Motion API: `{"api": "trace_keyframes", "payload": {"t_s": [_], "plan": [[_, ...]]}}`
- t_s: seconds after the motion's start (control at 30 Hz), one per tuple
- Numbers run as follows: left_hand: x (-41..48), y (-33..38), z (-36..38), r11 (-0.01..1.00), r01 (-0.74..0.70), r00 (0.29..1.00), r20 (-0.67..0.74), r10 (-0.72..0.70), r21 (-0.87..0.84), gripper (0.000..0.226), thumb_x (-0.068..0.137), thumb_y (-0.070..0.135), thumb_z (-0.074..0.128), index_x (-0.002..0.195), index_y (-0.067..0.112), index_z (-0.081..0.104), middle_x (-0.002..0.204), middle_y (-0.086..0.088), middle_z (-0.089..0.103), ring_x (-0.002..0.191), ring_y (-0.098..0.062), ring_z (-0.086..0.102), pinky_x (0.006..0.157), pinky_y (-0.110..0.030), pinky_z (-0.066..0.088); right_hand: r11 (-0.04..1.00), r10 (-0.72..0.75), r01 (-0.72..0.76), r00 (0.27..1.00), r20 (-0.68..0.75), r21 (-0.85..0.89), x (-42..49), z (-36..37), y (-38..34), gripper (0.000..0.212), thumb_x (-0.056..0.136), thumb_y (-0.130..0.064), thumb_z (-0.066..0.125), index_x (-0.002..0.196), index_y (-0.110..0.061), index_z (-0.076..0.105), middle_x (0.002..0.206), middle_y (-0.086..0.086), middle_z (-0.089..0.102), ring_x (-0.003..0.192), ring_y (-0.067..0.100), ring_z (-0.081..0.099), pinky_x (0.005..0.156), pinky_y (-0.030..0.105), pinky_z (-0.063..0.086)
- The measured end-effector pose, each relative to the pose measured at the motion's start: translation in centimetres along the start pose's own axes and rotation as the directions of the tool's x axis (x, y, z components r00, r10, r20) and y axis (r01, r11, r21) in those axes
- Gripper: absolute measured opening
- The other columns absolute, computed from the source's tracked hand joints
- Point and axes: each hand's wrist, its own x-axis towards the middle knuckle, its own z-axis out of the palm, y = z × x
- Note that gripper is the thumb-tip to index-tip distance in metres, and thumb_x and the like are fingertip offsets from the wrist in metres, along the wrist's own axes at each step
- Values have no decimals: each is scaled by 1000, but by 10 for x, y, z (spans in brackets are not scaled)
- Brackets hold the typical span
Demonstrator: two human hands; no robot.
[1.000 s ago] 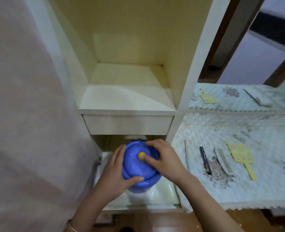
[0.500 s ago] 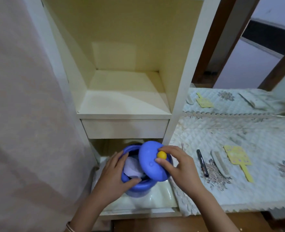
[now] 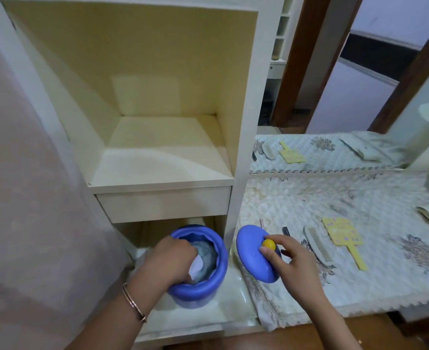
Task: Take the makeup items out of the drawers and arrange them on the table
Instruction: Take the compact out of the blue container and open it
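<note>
A round blue container (image 3: 208, 290) stands in the pulled-out lower drawer (image 3: 233, 306) of the cream cabinet. Its top is off, and pale crumpled material shows inside. My left hand (image 3: 168, 261) reaches down into the container, fingers hidden among the contents, touching a white piece. My right hand (image 3: 287, 263) holds the blue lid (image 3: 252, 253) by its yellow knob (image 3: 268, 244), tilted, just right of the container over the table's left edge. On the quilted table cover (image 3: 334, 205) lie a white comb (image 3: 318, 243), a yellow hand mirror (image 3: 342, 233) and a dark pencil (image 3: 286, 231).
Above the open drawer are a shut drawer front (image 3: 163, 204) and a bare shelf (image 3: 163, 157). A mirror (image 3: 334, 150) behind the table reflects the items. A pinkish curtain (image 3: 26, 198) hangs at the left. A thin pink stick (image 3: 261, 222) lies near the lid.
My right hand lifted the lid off the container and carried it right over the table edge. My left hand moved from the container's side into its opening.
</note>
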Motion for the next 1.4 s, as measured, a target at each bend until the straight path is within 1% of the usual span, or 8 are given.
{"api": "trace_keyframes", "payload": {"t_s": [0.13,0.33,0.47,0.6,0.83,1.2,1.3,1.4], "plan": [[-2,0,-5,998,-39,999,-19,38,-46,25,83,26,49,103,13,57,106,-10,62,91,-28,57,67,-34,36,1000,-8,8,1000,12,-3,1,3,2,12,75,-32,69,87,-31,66,109,-34,53,95,-12,53,73,-4,36],[-16,-1,3,983,18,980,-192,-53,-181,46,88,24,34,133,17,38,134,-5,52,116,-27,53,85,-36,45,998,-65,63,996,61,26,-2,13,-4,22,76,-20,73,84,-38,63,105,-32,57,97,-9,55,77,-1,37],[-51,-12,9,878,-57,836,-503,-218,-475,55,69,41,32,120,26,46,103,4,73,80,-12,70,58,-20,52,989,-136,130,985,104,64,-3,27,-21,15,70,-41,67,84,-38,63,107,-26,59,97,-2,57,80,3,39],[-89,-12,20,655,104,688,-422,-591,-748,68,70,59,30,128,30,51,113,1,69,91,-25,67,71,-31,52,979,-201,201,963,181,20,2,49,-34,24,69,-52,56,87,-37,64,98,-19,65,97,-1,55,83,1,35],[-112,-12,32,475,140,547,-331,-769,-869,43,83,34,57,124,20,56,101,-8,71,95,-27,64,72,-24,35,910,-291,367,897,332,-195,15,94,-48,37,75,-39,57,102,-16,67,105,0,65,99,13,51,86,7,29],[-108,-10,40,501,136,536,-362,-763,-855,66,71,58,33,117,20,61,93,-5,73,85,-26,68,70,-28,48,838,-308,445,863,401,-315,15,106,-45,37,79,-39,57,107,-16,63,111,3,63,105,22,54,90,19,34],[-105,-5,33,576,106,508,-454,-732,-811,51,76,46,43,111,15,64,84,-7,75,82,-15,59,65,-17,44,896,-269,385,867,419,-222,10,99,-43,47,79,-36,62,121,-16,55,124,1,55,117,16,46,97,13,27],[-98,-3,26,802,-53,412,-745,-525,-594,35,87,28,49,105,6,69,107,-1,67,94,-13,52,96,-4,30,932,-221,299,916,334,-205,2,79,-38,51,76,-45,55,117,-15,58,116,-4,55,110,5,45,94,-3,23]]}}
